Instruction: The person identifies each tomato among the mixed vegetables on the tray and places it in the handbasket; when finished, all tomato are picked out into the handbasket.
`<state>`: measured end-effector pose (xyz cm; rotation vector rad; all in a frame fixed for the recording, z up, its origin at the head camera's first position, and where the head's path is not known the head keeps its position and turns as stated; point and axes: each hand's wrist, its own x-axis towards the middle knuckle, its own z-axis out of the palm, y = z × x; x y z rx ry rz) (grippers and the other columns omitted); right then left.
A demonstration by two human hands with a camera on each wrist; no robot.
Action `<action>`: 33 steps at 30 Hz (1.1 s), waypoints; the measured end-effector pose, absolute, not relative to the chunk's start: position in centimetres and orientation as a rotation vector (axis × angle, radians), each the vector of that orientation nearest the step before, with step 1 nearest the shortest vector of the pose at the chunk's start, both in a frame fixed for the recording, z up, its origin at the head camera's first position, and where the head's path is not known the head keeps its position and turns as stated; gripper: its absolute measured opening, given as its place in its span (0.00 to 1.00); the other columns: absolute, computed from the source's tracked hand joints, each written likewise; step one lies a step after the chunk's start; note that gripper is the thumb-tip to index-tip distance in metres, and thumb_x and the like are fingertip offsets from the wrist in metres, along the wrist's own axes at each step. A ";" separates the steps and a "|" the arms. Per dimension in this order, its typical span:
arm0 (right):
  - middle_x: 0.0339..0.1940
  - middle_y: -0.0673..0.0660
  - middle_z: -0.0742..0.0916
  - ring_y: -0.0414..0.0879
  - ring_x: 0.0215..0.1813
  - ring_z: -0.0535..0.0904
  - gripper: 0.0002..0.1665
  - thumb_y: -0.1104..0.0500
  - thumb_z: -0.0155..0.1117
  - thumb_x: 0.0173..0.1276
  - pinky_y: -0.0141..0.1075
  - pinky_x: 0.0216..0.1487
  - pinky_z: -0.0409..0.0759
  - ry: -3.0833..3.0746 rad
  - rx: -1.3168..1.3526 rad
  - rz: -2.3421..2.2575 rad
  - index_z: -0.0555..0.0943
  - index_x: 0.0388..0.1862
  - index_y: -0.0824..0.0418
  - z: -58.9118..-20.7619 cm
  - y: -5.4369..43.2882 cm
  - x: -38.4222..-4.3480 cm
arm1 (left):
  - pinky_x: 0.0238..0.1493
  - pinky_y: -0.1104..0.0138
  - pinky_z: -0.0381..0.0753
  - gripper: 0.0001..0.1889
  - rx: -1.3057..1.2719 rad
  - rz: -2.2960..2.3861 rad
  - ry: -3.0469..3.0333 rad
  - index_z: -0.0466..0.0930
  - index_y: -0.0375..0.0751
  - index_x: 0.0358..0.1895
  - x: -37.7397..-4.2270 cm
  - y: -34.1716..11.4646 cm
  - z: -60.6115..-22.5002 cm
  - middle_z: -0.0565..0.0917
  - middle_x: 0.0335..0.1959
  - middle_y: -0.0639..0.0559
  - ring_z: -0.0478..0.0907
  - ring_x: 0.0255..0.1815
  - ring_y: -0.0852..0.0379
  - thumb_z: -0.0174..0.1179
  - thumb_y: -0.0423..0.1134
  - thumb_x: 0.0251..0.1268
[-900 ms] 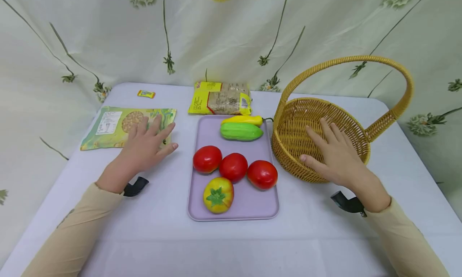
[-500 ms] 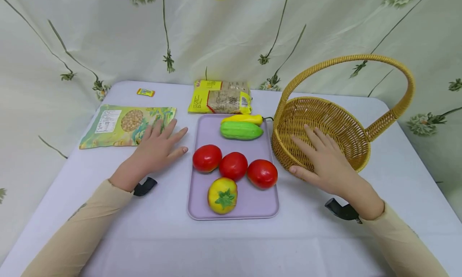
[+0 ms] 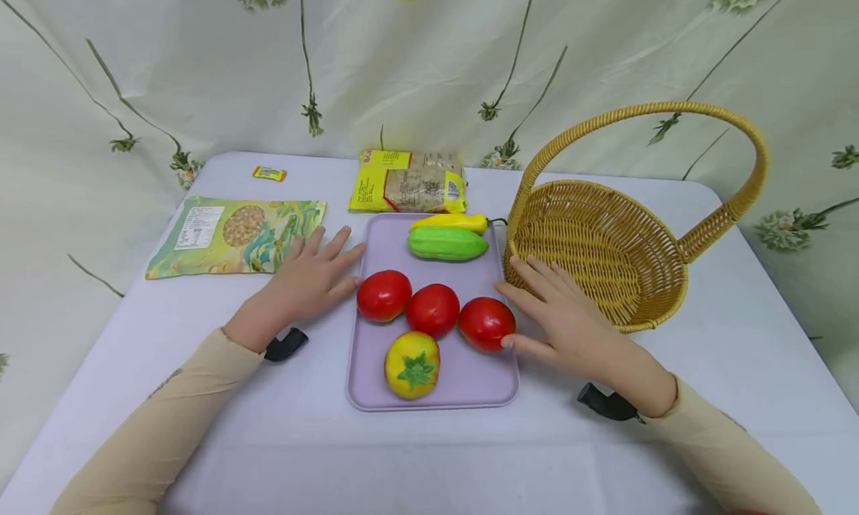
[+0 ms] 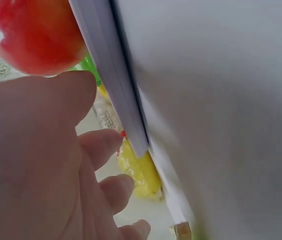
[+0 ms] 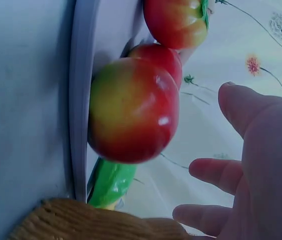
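A lilac tray (image 3: 470, 388) carries three red tomatoes (image 3: 433, 310), a yellow-red tomato-like fruit (image 3: 412, 366) with a green leafy top, a green ridged vegetable (image 3: 447, 243) and a yellow pepper (image 3: 456, 222). My left hand (image 3: 305, 284) reaches the tray's left rim with spread fingers and holds nothing. In the left wrist view its thumb (image 4: 76, 92) lies close to a red tomato (image 4: 36, 35); whether they touch I cannot tell. Over the tray's right rim, my right hand (image 3: 567, 317) extends its fingers near the rightmost tomato (image 5: 136, 110), a gap showing between them in the right wrist view.
A wicker basket (image 3: 661, 306) with a tall handle stands right of the tray. Behind the tray lies a yellow bag (image 3: 409, 182). A green bag (image 3: 235, 235) is at the left, with a small yellow packet (image 3: 269, 174) behind it. A floral cloth (image 3: 429, 75) hangs at the back.
Both hands have moved inward to the tray: the left from over the green bag, the right from above the basket. Early on, the yellow-red fruit shifted slightly right, its leafy top turning.
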<state>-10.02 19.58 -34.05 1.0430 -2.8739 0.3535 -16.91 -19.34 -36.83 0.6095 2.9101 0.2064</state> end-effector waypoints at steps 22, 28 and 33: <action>0.73 0.65 0.76 0.59 0.73 0.75 0.39 0.41 0.72 0.65 0.53 0.71 0.77 -2.771 1.271 0.438 0.75 0.71 0.55 -36.8 17.0 -9.7 | 0.78 0.32 0.51 0.30 0.726 0.424 2.801 0.60 0.45 0.80 -17.6 -18.6 -37.6 0.52 0.84 0.37 0.48 0.81 0.22 0.48 0.45 0.79; 0.75 0.65 0.74 0.60 0.72 0.75 0.39 0.45 0.73 0.65 0.52 0.66 0.82 -2.818 1.230 0.600 0.73 0.73 0.53 -37.4 17.2 -10.3 | 0.78 0.31 0.50 0.30 0.740 0.480 2.803 0.61 0.44 0.80 -18.0 -18.9 -38.1 0.52 0.84 0.37 0.48 0.81 0.22 0.49 0.44 0.78; 0.75 0.65 0.74 0.60 0.70 0.77 0.39 0.47 0.75 0.64 0.52 0.63 0.83 -2.821 1.217 0.650 0.74 0.72 0.53 -37.5 17.3 -10.4 | 0.78 0.30 0.49 0.30 0.730 0.502 2.797 0.61 0.45 0.80 -18.0 -19.0 -38.5 0.52 0.84 0.37 0.47 0.81 0.22 0.49 0.45 0.78</action>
